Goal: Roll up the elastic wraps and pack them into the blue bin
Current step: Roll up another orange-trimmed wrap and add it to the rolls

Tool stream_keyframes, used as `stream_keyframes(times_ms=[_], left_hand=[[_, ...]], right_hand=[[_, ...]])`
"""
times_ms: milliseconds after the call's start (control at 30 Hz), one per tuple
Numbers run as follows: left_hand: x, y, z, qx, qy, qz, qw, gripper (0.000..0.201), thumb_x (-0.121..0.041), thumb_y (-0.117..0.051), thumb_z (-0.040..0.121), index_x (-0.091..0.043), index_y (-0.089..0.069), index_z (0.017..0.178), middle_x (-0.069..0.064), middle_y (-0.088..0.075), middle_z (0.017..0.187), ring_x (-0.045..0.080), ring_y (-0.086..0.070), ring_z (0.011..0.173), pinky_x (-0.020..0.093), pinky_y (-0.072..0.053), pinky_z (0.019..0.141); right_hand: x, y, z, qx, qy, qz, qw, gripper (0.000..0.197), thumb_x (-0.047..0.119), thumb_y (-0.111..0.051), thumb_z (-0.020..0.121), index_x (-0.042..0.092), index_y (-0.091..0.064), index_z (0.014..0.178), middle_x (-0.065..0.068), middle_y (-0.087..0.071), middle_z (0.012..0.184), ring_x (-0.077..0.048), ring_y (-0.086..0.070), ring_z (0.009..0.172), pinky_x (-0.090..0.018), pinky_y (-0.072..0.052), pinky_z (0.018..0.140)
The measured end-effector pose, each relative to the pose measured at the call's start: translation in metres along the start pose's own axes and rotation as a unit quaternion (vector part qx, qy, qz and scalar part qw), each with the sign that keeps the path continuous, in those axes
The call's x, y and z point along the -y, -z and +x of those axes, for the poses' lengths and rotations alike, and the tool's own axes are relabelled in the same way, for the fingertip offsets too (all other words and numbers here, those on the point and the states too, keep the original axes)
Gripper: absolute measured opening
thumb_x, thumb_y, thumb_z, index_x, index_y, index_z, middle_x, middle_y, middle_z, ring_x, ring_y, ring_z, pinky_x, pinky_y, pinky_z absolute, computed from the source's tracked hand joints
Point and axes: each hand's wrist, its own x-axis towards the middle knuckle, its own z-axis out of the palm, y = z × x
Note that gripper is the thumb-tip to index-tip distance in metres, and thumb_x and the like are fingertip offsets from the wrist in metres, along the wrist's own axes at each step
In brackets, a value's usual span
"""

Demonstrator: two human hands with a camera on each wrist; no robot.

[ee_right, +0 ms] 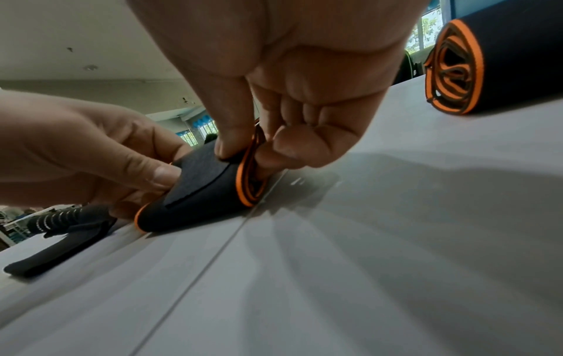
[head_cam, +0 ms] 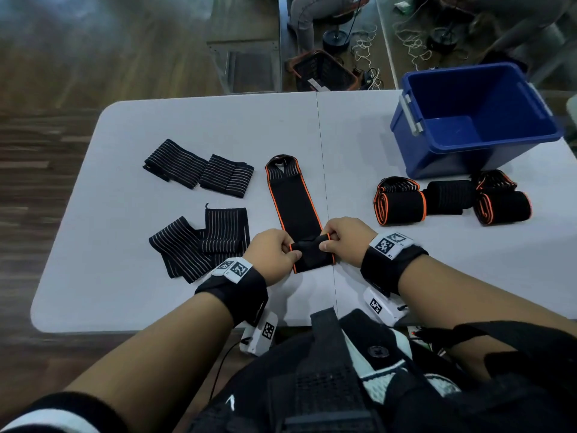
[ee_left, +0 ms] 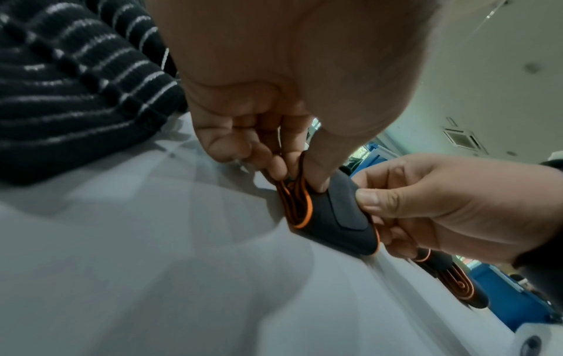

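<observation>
Head: L hand (head_cam: 271,254) & R hand (head_cam: 346,240) knuckles-up, pinching rolled near end of orange-edged wrap (head_cam: 295,201) on table (head_cam: 125,295), well short of blue bin (head_cam: 468,120).
L wrist: thumb + fingers (ee_left: 275,166) curled on roll's side.
R wrist: same grip, opposite side.

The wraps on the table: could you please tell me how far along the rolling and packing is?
Done: three rolls lie beside the blue bin, none visibly packed. In hand: the left hand and right hand pinch the near end of the orange-edged wrap, its first turns started. Left: finishing it, rolling the striped wraps lying folded on the left, then binning everything.
</observation>
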Motion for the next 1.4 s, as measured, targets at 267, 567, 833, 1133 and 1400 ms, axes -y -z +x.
stream_keyframes(times_ms=[267,567,833,1133,1400], left_hand=[[0.001,-0.005,-0.003,-0.095,-0.096,0.041,0.99,0.018,-0.022,-0.074,0.083,-0.024,-0.063,0.097,-0.006,-0.05,0.106,0.014,-0.05,0.093,0.025,-0.037,0.076],[0.01,-0.011,-0.01,-0.092,-0.166,0.096,0.977,0.026,-0.009,-0.058,0.091,-0.015,-0.07,0.114,0.002,-0.062,0.12,0.027,-0.061,0.1,0.038,-0.051,0.082],[0.018,-0.011,-0.025,-0.014,-0.128,0.155,0.98,0.064,-0.025,-0.055,0.083,-0.025,-0.04,0.146,-0.003,-0.04,0.156,0.027,-0.05,0.12,0.041,-0.045,0.103],[0.02,-0.011,-0.015,-0.095,0.039,-0.147,0.984,0.033,-0.028,-0.071,0.087,-0.025,-0.058,0.117,-0.007,-0.072,0.113,0.01,-0.066,0.103,0.026,-0.049,0.089],[0.018,-0.005,-0.001,-0.115,0.08,-0.164,0.976,0.029,-0.043,-0.074,0.083,-0.022,-0.061,0.098,-0.007,-0.073,0.086,0.011,-0.069,0.086,0.035,-0.056,0.082]], right_hand=[[0.008,0.002,0.003,-0.005,0.001,-0.038,0.999,0.02,0.027,-0.065,0.092,0.019,-0.046,0.091,-0.006,-0.063,0.088,-0.026,-0.061,0.083,-0.039,-0.051,0.077],[0.007,-0.005,0.004,-0.015,0.065,-0.06,0.996,0.049,0.032,-0.069,0.087,0.018,-0.051,0.131,-0.008,-0.065,0.11,-0.029,-0.061,0.106,-0.034,-0.048,0.089],[0.002,-0.007,0.002,0.019,0.086,-0.165,0.982,0.074,0.038,-0.075,0.081,0.017,-0.043,0.145,-0.009,-0.05,0.124,-0.029,-0.049,0.117,-0.037,-0.044,0.096],[0.007,-0.02,-0.002,-0.042,0.0,-0.001,0.999,0.031,0.039,-0.058,0.096,0.011,-0.066,0.087,-0.006,-0.066,0.081,-0.025,-0.061,0.077,-0.027,-0.037,0.055],[0.01,-0.017,0.006,-0.036,-0.097,0.043,0.994,0.053,0.049,-0.055,0.095,0.003,-0.067,0.073,-0.013,-0.073,0.08,-0.031,-0.067,0.077,-0.037,-0.054,0.077]])
